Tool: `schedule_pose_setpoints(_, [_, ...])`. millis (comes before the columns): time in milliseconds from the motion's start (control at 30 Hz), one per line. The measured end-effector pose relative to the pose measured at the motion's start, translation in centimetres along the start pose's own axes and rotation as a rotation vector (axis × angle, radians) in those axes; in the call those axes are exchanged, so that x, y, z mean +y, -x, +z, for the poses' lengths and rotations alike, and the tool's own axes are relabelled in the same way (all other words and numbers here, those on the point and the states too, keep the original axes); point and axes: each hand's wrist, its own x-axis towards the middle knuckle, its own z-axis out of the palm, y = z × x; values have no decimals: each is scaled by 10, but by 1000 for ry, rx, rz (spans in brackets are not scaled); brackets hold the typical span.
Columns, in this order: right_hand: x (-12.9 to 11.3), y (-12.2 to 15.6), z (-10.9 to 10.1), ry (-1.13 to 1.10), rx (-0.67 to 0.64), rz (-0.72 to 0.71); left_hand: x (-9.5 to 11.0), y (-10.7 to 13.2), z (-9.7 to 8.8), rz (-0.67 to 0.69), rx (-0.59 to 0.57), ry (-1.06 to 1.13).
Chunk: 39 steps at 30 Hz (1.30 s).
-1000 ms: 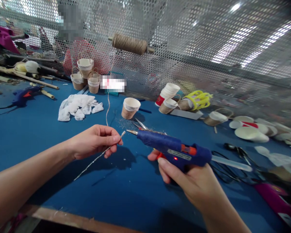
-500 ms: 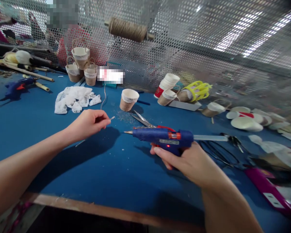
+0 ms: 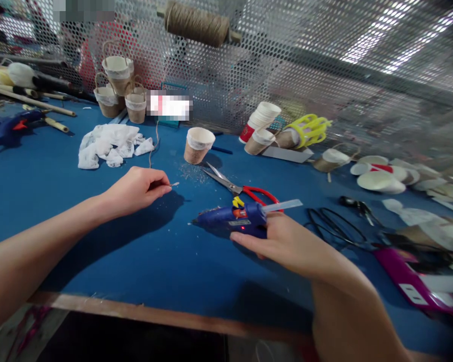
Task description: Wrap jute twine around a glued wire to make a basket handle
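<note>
My left hand (image 3: 138,188) is closed in a pinch on a thin silvery wire (image 3: 174,184) whose tip sticks out past my fingers. My right hand (image 3: 283,244) rests on a blue hot glue gun (image 3: 230,220) that lies on the blue table (image 3: 98,201), nozzle pointing left, a clear glue stick (image 3: 283,205) jutting from its back. My fingers still lie along the gun's handle. Red-handled scissors (image 3: 241,190) lie just behind the gun. A twine-wrapped paper cup (image 3: 198,145) stands beyond them.
A twine spool (image 3: 196,24) hangs on the perforated metal screen. Small basket cups (image 3: 117,88), white fabric (image 3: 107,146), another glue gun (image 3: 13,128), stacked cups (image 3: 260,125), a yellow plastic piece (image 3: 311,130), black scissors (image 3: 358,206) and a magenta object (image 3: 415,281) are spread around. A wooden table edge (image 3: 136,314) runs nearest me.
My right hand has lowered the glue gun from mid-air down onto the table. My left hand drew the wire away from the nozzle, back to the left.
</note>
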Motion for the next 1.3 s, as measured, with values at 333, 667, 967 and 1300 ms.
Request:
schedule_pose_setpoints(333, [-3,-2,3,49,-17,22,2,1,0,5,-20,4])
schedule_pose_setpoints(667, [-5,0,3,-292,228,-67,18,4,-3,-229,-230,641])
schedule_pose_setpoints(967, [-12,6,8,-398,302,-137,23,10,-4,-277,-314,940])
schedule_pose_setpoints(1300, [-10,5,10,-405,337,-153,25,10,-4,-274,-314,986])
